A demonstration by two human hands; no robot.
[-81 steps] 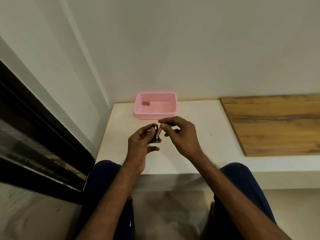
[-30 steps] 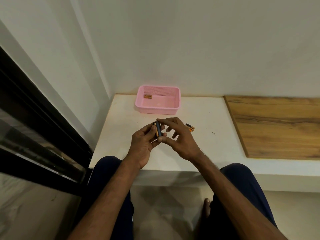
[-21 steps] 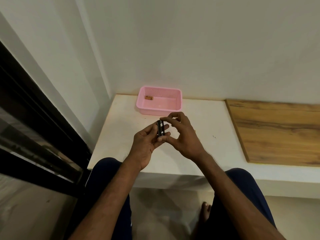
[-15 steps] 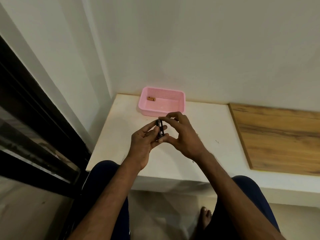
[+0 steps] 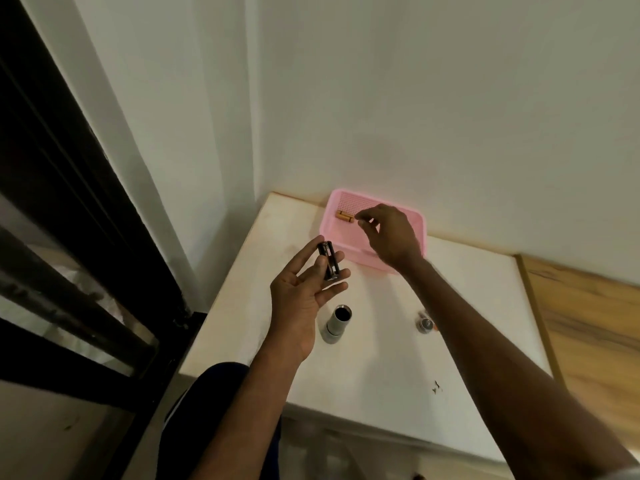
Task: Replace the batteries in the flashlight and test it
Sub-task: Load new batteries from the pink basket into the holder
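The right hand (image 5: 388,233) hangs over the pink basket (image 5: 414,220) at the far end of the table (image 5: 381,375), its fingers (image 5: 362,218) pinched loosely together and holding nothing that shows; the battery (image 5: 345,216) lies on the basket floor just left of those fingertips, its long axis running left to right, so the likely reach is a short one to the left and down; the right hand is plainly the nearer. The left hand (image 5: 304,289) grips the black battery holder (image 5: 328,259) between thumb and fingers, held roughly upright above the table; nearer, the silver flashlight body (image 5: 337,323) stands with its open end up, and its cap (image 5: 425,323) sits to the right, partly hidden by the right forearm.
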